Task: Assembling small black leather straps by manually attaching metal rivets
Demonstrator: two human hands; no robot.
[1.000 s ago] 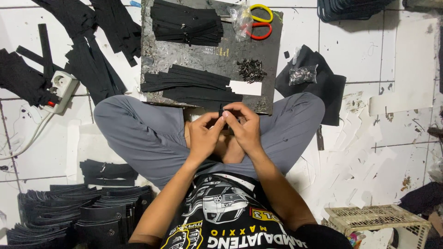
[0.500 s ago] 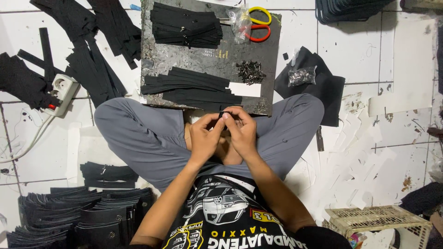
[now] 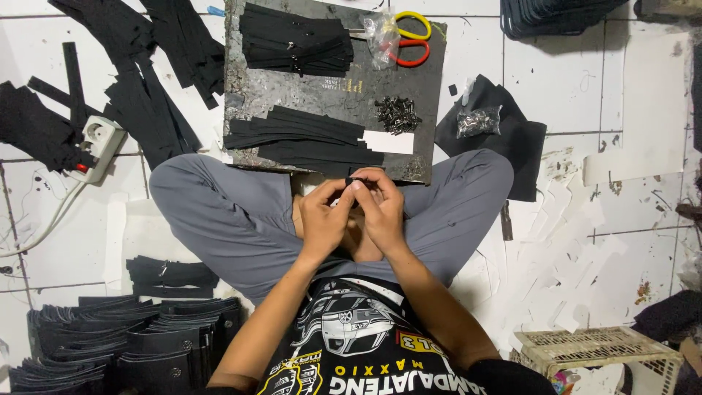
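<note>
A small black piece (image 3: 356, 181) is pinched between the fingertips of the left hand (image 3: 324, 219) and the right hand (image 3: 382, 213), above the lap and just below the near edge of the dark work board (image 3: 248, 95). It is judged light and stiff enough to hold its shape, though easily dropped; a fingertip grip at its two ends seems best. On the board, black strips (image 3: 300, 135) lie toward the near left corner, a pile of small metal fittings (image 3: 397, 115) toward the right edge, and scissors (image 3: 411, 38) at the far right corner. Against the earlier frame, little is changed: the hands are held as before.
</note>
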